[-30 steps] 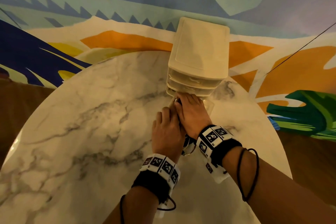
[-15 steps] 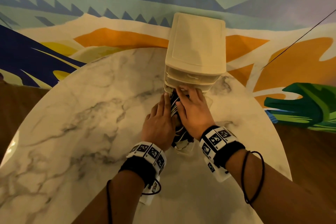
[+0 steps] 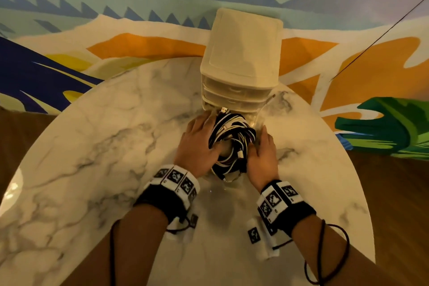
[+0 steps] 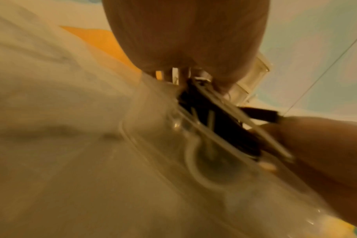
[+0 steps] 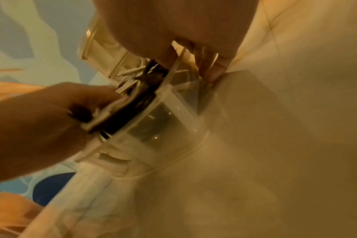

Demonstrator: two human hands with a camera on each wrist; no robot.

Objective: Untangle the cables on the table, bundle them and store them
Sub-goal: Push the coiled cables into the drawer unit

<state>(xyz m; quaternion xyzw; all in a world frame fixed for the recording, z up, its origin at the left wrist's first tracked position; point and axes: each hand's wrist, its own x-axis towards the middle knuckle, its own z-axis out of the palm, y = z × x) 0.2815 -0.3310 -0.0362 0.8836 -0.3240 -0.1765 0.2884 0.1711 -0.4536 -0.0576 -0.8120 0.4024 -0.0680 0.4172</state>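
head view: round marble table [image 3: 97,151], a cream drawer unit [image 3: 241,58] at its far edge, and the clear bottom drawer [image 3: 261,114] pulled out toward the person. inside sits the bundle of black and white cables [image 3: 232,144], coiled up and filling the drawer. left hand [image 3: 197,144] lies along the drawer's left side, fingers straight and flat, thumb tucked against the coil. right hand [image 3: 262,153] mirrors it on the right side, fingers stretched forward along the drawer wall, gripping nothing. tagged bands on both wrists.

left wrist view: blurry, but there's the palm of the left hand [image 4: 185,35] up top, the cables [image 4: 218,122] dark in the clear drawer [image 4: 153,145], the right hand [image 4: 324,154] coming in opposite.

right wrist view: right hand [image 5: 173,25] fingertips down on the drawer [image 5: 163,122] rim, left hand [image 5: 41,122] pressed against the cables [image 5: 139,99] from the other side.
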